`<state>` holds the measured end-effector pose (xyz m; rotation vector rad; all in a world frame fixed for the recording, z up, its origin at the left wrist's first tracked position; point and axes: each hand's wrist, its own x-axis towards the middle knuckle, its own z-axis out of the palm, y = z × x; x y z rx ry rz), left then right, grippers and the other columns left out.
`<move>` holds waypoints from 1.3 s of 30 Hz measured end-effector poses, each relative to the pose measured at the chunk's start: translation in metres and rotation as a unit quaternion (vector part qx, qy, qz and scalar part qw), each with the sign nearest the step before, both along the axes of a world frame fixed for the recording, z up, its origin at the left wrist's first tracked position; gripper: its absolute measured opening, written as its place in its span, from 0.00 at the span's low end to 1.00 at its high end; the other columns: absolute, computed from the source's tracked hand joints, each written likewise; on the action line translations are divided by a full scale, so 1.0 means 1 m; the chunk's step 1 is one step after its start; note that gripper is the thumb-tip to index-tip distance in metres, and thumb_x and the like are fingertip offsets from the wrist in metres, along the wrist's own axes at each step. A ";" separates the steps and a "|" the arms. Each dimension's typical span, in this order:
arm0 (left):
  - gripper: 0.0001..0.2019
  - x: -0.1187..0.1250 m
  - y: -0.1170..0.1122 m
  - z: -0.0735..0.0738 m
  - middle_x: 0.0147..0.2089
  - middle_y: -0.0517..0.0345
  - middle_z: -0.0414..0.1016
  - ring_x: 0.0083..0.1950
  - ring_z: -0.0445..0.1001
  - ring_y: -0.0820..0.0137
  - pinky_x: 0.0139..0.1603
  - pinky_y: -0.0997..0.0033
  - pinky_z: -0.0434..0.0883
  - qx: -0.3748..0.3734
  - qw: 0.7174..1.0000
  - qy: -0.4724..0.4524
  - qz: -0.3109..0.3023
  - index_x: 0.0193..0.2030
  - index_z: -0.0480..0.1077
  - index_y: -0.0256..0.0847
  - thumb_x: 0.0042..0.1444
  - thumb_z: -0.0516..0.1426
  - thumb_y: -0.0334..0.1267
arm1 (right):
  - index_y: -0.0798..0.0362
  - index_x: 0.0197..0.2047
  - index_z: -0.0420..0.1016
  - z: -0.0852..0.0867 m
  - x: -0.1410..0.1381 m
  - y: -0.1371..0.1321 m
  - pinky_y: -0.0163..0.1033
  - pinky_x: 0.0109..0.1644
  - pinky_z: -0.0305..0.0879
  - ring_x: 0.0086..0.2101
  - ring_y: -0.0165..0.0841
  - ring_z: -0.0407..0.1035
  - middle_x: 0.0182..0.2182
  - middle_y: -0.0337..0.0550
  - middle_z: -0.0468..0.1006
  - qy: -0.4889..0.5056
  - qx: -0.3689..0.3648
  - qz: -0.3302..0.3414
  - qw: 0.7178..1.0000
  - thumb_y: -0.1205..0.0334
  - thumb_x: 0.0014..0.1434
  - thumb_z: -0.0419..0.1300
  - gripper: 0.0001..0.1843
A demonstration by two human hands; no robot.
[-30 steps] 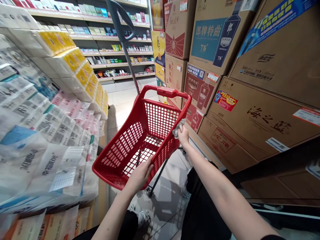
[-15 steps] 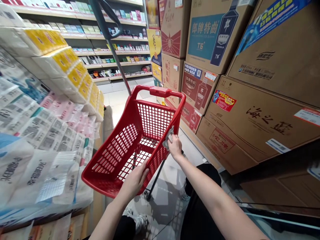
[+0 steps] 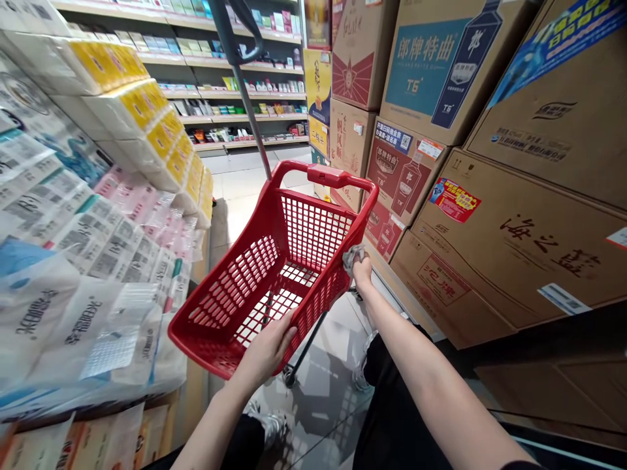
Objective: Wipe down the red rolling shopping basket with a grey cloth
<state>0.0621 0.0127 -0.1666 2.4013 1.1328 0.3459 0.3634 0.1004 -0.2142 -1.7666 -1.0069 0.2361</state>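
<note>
A red plastic shopping basket [image 3: 230, 294] on wheels stands tilted in the aisle, its grey pull handle [image 3: 240, 59] rising toward the top of the view. My left hand [image 3: 268, 346] grips the basket's near rim, fingers curled over the edge. My right hand [image 3: 362, 269] is closed on a small grey cloth [image 3: 353, 254] and presses it against the basket's right rim. The basket holds nothing.
Stacked packs of tissue paper [image 3: 88, 215] fill the left side. Large cardboard cartons [image 3: 490, 215] are piled on the right. Shelves of small goods [image 3: 235, 98] line the far end of the tiled aisle [image 3: 240, 189]. My legs and shoes [image 3: 274, 424] are below.
My right hand slid the cloth down along the right rim toward me, then back up toward the far end. My left hand kept its grip on the near rim.
</note>
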 end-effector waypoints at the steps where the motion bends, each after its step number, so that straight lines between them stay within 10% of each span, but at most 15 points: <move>1: 0.24 0.000 0.000 0.000 0.58 0.52 0.68 0.57 0.68 0.64 0.56 0.66 0.66 0.000 1.000 0.001 -0.001 0.65 0.54 0.46 0.64 0.42 0.46 | 0.56 0.50 0.64 0.010 -0.002 0.003 0.41 0.45 0.66 0.41 0.36 0.71 0.42 0.52 0.75 0.020 0.021 -0.037 0.999 0.57 0.64 0.40 0.19; 6: 0.25 0.003 -0.002 0.005 0.58 0.50 0.68 0.57 0.68 0.63 0.56 0.65 0.65 -0.015 1.000 0.015 0.009 0.65 0.54 0.43 0.65 0.41 0.48 | 0.56 0.54 0.59 0.037 -0.012 0.003 0.39 0.50 0.64 0.48 0.36 0.68 0.49 0.56 0.72 0.031 0.055 -0.067 0.996 0.57 0.63 0.44 0.19; 17: 0.24 0.012 -0.004 0.017 0.58 0.54 0.70 0.58 0.68 0.66 0.57 0.66 0.64 -0.040 0.998 -0.032 0.031 0.63 0.58 0.44 0.65 0.39 0.50 | 0.54 0.54 0.60 -0.033 -0.103 -0.088 0.34 0.48 0.65 0.45 0.33 0.72 0.44 0.47 0.76 0.146 -0.141 0.147 0.968 0.64 0.59 0.50 0.20; 26: 0.26 0.012 -0.006 0.014 0.59 0.57 0.69 0.59 0.67 0.67 0.59 0.68 0.63 -0.053 0.996 -0.050 0.050 0.64 0.59 0.43 0.65 0.38 0.50 | 0.53 0.53 0.58 0.045 -0.083 -0.056 0.36 0.54 0.61 0.47 0.31 0.68 0.49 0.47 0.72 0.163 0.044 0.104 0.980 0.56 0.64 0.43 0.17; 34: 0.27 0.016 -0.004 0.017 0.60 0.58 0.69 0.61 0.66 0.67 0.62 0.67 0.60 -0.100 0.985 -0.119 0.068 0.63 0.61 0.45 0.65 0.35 0.51 | 0.51 0.52 0.58 0.030 -0.133 -0.113 0.33 0.50 0.63 0.45 0.31 0.70 0.46 0.44 0.73 0.111 0.019 0.215 0.970 0.57 0.64 0.47 0.14; 39: 0.32 -0.008 -0.009 0.023 0.55 0.56 0.74 0.56 0.71 0.66 0.56 0.66 0.65 -0.105 0.983 -0.113 0.097 0.58 0.67 0.42 0.64 0.31 0.51 | 0.50 0.55 0.60 0.071 -0.106 -0.090 0.35 0.55 0.59 0.50 0.31 0.66 0.51 0.45 0.71 0.018 0.043 0.137 0.989 0.57 0.66 0.45 0.17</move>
